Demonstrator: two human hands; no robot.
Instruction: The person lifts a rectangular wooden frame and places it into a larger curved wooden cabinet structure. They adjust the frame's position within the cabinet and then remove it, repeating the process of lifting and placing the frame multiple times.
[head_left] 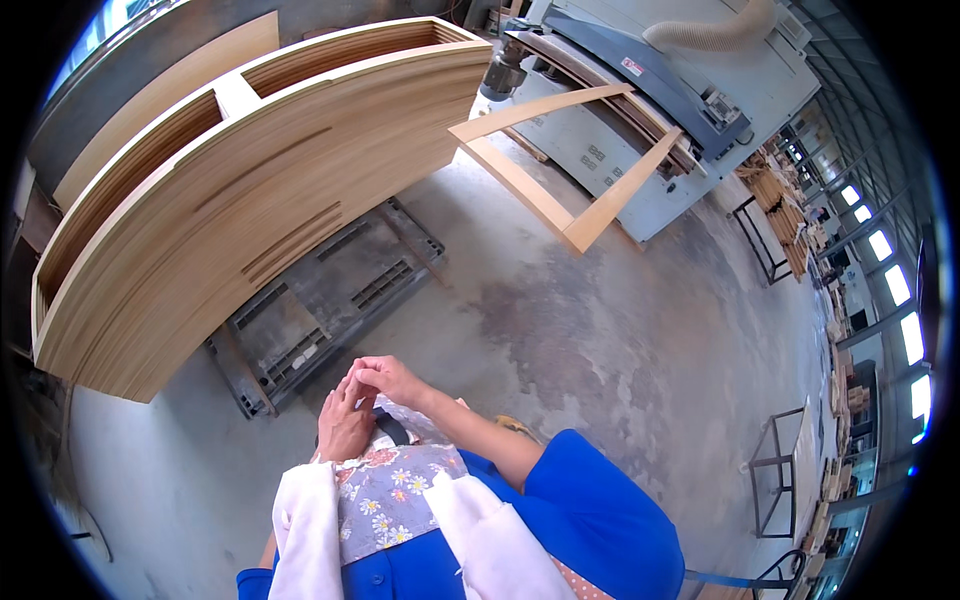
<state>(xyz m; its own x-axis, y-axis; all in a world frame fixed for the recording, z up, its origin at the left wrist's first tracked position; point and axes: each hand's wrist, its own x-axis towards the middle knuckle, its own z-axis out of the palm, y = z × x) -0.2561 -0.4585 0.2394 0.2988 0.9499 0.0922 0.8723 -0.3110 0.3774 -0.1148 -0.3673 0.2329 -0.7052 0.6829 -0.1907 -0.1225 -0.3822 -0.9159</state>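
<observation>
My two hands meet in front of my waist. My left hand (pixel 345 428) points upward with its fingers stretched out and close together. Bent over its fingertips, my right hand (pixel 392 380) has its thumb and fingers closed on them. Whether anything small lies between them cannot be made out. Just below the hands are a flowered grey apron (pixel 400 492) and a dark strap (pixel 392 428). Farther off, out of reach of both hands, a pale wooden frame (pixel 520 190) rests partly in a large grey machine (pixel 590 165) and juts out toward me.
A tall stack of wooden frames (pixel 270 180) stands at the left, above a dark pallet (pixel 335 290) on the concrete floor (pixel 560 370). A ribbed hose (pixel 715 28) runs to the machine's top. Metal stands (pixel 775 475) and piled boards (pixel 775 200) line the right side.
</observation>
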